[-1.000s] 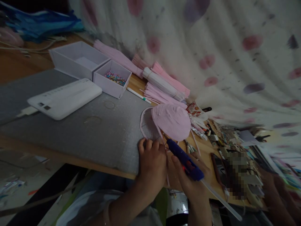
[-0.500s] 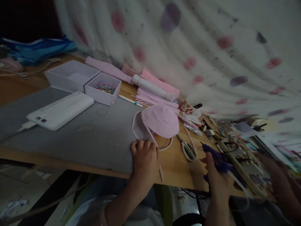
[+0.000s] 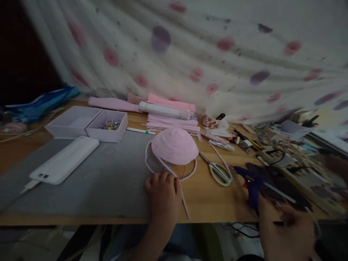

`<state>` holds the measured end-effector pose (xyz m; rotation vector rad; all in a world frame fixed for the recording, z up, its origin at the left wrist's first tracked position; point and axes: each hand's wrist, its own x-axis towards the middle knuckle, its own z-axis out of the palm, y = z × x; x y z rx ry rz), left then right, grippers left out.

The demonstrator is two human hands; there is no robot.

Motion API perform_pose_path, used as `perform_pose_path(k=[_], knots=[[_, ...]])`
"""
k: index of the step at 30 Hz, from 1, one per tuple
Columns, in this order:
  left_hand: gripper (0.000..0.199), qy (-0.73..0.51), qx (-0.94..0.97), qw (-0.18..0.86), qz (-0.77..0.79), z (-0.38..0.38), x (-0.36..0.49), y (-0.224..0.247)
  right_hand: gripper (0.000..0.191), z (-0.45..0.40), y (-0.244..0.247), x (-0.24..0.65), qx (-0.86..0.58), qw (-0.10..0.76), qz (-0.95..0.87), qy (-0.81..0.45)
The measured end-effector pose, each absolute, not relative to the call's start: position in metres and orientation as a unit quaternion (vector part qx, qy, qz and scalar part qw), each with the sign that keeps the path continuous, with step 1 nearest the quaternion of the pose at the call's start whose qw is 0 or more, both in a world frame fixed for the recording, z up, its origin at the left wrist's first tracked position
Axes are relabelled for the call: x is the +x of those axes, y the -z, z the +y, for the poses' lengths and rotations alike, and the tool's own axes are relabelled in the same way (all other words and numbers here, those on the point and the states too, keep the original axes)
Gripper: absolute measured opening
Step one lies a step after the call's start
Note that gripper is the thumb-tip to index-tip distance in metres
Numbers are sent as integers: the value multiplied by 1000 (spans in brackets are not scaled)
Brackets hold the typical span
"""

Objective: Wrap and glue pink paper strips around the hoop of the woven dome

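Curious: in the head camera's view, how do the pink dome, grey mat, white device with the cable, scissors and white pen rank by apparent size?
1. Grey mat
2. White device and pink dome: too alike to rank
3. Scissors
4. White pen

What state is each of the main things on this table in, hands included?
Glue gun, red light on, glue stick protruding
Scissors, blades together, lying flat
Small box, open, holding beads
Larger box, open
White power bank, cable plugged in
Pink dome, coiled
Pink strip, one end loose
Left hand, fingers curled, grip unclear
Right hand, by the glue gun's handle, grip unclear
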<state>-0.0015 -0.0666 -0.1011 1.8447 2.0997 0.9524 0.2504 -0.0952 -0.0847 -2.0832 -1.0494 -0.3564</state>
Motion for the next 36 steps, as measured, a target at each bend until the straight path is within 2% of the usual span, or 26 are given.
perform_pose_path(k=[2, 4, 9, 13, 18, 20, 26, 36], knots=[[14, -310, 624, 95, 711, -65, 0, 100, 43, -109, 84, 226, -777, 413, -436, 186], [15, -304, 624, 91, 714, -64, 1, 98, 34, -109, 81, 200, -706, 452, -518, 172], [14, -289, 634, 82, 713, -64, 5, 91, 19, -67, 82, 159, -585, 436, -683, -31], [15, -297, 634, 74, 711, -63, 8, 88, 23, -45, 93, 148, -533, 377, -742, -151], [16, -326, 640, 108, 687, -57, 12, 93, 51, -41, 100, 148, -452, 278, -817, -225], [15, -336, 629, 129, 689, -56, 13, 95, 56, -41, 99, 150, -432, 256, -835, -226], [15, -374, 597, 205, 680, -58, 17, 93, 43, -42, 97, 153, -414, 242, -853, -208], [17, -436, 568, 245, 653, -55, 20, 86, 38, -45, 101, 147, -396, 279, -855, -184]])
